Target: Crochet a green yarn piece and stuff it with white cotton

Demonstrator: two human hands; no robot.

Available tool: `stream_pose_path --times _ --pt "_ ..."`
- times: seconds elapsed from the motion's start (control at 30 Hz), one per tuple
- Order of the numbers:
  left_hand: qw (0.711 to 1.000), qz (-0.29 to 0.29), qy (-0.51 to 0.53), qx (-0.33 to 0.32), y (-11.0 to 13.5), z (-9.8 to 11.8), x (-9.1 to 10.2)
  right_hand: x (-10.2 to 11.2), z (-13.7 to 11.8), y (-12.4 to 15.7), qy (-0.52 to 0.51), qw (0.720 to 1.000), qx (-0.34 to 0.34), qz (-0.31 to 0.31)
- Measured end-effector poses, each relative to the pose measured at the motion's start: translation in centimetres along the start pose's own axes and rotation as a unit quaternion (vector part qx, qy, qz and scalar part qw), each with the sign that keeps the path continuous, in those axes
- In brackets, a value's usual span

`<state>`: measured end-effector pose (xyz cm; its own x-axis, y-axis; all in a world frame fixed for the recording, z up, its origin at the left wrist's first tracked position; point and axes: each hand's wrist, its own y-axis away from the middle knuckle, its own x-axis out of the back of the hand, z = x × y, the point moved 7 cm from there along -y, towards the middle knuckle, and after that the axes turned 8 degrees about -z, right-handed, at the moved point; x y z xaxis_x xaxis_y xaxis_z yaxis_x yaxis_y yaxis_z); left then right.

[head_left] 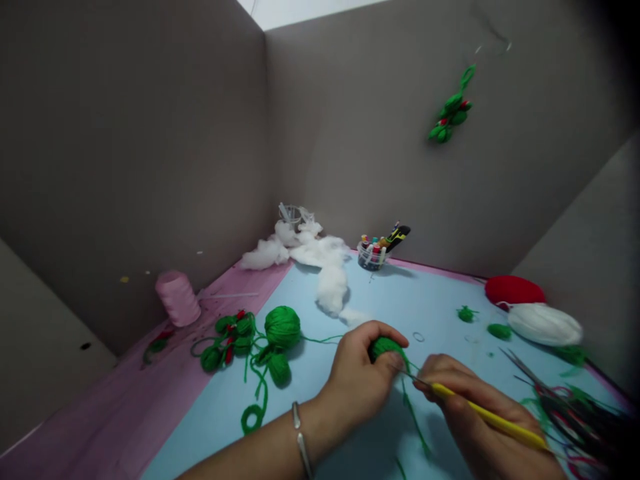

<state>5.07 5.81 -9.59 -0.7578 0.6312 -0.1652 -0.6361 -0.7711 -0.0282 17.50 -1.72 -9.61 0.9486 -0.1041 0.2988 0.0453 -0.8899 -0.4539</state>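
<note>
My left hand [357, 363] is closed around a small green crocheted piece [385, 347], its thumb pressed on the near side. Green yarn runs from it to a ball of green yarn [283, 327] on the left, and a loose tail hangs below. In my right hand [465, 393] is a crochet hook [493, 419] with a yellow handle. The hook's thin metal shaft reaches to the green piece at my left thumb; its very tip is hard to make out. Left of my hands lie several finished green crocheted pieces [235, 337] with red bits.
White stuffing [320, 257] and a cup of pens and a cutter [373, 255] stand toward the back. Pink thread [179, 298] is at left. Red yarn [514, 291], white yarn [545, 323] and scissors [530, 377] lie at right. A green ornament [450, 119] hangs on the partition.
</note>
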Motion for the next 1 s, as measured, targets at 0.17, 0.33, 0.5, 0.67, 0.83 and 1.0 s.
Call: stream_pose_path --times 0.17,0.33,0.5,0.67,0.83,1.0 --pt "1.000 -0.003 0.010 -0.016 0.2 0.5 -0.3 0.1 -0.8 0.3 0.090 0.995 0.051 -0.017" --pt "0.998 -0.002 0.058 0.015 0.3 0.0 -0.5 0.0 -2.4 0.6 0.262 0.957 0.121 -0.033" --pt "0.997 0.017 0.079 -0.009 0.3 0.4 0.0 -0.1 -3.1 0.6 0.339 0.931 0.136 0.000" --pt "0.997 0.016 0.068 -0.011 0.3 0.7 0.0 -0.8 -3.5 0.3 0.400 0.898 0.183 -0.031" --pt "0.998 0.017 0.055 -0.018 0.4 0.7 0.0 -0.9 -3.9 0.2 0.422 0.885 0.194 -0.028" --pt "0.997 0.018 0.066 -0.021 0.5 0.4 -0.1 -1.3 -4.5 0.3 0.420 0.886 0.195 -0.011"
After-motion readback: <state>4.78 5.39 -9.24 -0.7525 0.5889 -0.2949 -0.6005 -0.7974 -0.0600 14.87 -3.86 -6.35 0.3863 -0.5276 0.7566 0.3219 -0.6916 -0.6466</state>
